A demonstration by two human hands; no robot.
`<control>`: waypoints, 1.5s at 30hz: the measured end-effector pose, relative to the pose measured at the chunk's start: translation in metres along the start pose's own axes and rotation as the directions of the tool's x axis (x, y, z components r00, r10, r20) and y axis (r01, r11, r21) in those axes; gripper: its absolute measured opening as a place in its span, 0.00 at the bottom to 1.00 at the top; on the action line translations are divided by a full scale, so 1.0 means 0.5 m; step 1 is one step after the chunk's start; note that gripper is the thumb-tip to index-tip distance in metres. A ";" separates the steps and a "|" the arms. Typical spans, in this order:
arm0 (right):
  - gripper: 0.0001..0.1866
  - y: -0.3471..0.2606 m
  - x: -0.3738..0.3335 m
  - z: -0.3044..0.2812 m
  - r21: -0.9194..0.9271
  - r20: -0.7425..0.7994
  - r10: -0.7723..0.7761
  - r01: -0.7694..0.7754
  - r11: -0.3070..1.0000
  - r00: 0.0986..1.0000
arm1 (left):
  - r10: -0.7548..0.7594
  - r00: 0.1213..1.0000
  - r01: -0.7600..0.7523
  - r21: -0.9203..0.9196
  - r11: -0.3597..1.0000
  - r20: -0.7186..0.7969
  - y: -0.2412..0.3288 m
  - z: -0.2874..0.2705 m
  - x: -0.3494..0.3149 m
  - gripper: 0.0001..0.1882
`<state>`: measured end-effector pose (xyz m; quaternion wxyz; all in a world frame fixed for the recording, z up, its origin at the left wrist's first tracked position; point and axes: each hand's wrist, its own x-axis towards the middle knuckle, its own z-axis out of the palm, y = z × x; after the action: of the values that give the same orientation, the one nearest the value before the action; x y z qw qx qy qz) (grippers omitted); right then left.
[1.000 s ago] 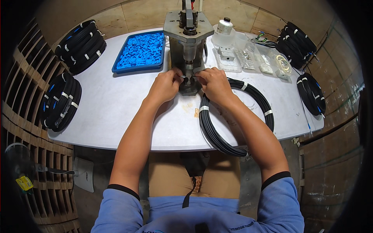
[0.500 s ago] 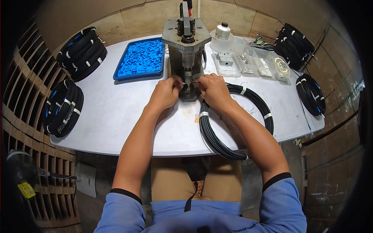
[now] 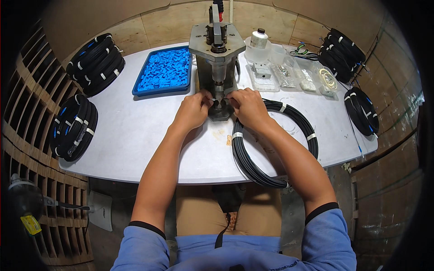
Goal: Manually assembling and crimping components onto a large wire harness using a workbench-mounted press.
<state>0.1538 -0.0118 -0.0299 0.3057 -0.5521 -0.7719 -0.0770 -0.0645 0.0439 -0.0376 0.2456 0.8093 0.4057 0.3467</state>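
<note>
A metal bench press (image 3: 217,70) stands in front of me, its ram above a small round die (image 3: 220,106). Both my hands meet at this die, one on each side. My left hand (image 3: 193,109) is closed in a pinch, a tiny pale piece just showing at its fingertips; its kind is too small to tell. With thumb and fingers pinched, my right hand (image 3: 248,106) holds a thin black cable end at the die. Below my right forearm lies a coil of black cable (image 3: 312,124), bound with white tape and slightly overhanging the table's front edge.
A blue tray (image 3: 135,92) of small blue parts sits left of the press. Clear boxes of small fittings (image 3: 285,76) and a white bottle (image 3: 259,39) stand to the right. Black cable coils (image 3: 74,128) line the left side of the white table (image 3: 131,149), with more coils (image 3: 361,110) at the right.
The view has tilted very slightly. Both hands keep their pinch at the press die, with no clear movement of the things on the table.
</note>
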 end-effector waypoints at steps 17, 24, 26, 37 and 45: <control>0.09 0.002 -0.001 0.003 -0.010 0.006 0.001 -0.001 1.000 1.000 | -0.013 1.000 0.013 0.041 0.999 -0.004 -0.001 0.001 0.001 0.10; 0.08 0.003 -0.001 0.002 -0.004 -0.006 -0.003 0.003 1.000 1.000 | -0.034 0.999 0.034 0.029 0.999 0.007 0.007 -0.001 0.000 0.09; 0.08 0.003 -0.001 0.003 0.005 -0.010 -0.009 0.009 1.000 1.000 | -0.019 1.000 0.019 0.013 1.000 0.002 0.006 -0.001 0.000 0.09; 0.07 0.004 0.000 0.004 -0.013 -0.003 0.008 -0.008 1.000 1.000 | -0.012 1.000 0.013 0.034 0.999 -0.007 0.009 0.001 -0.001 0.10; 0.08 -0.003 0.001 -0.001 -0.028 -0.006 -0.001 0.000 1.000 1.000 | 0.011 1.000 -0.011 0.039 0.999 -0.013 0.009 -0.001 -0.001 0.10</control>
<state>0.1528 -0.0121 -0.0287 0.3001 -0.5559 -0.7700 -0.0896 -0.0629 0.0409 -0.0346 0.2252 0.8138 0.4094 0.3455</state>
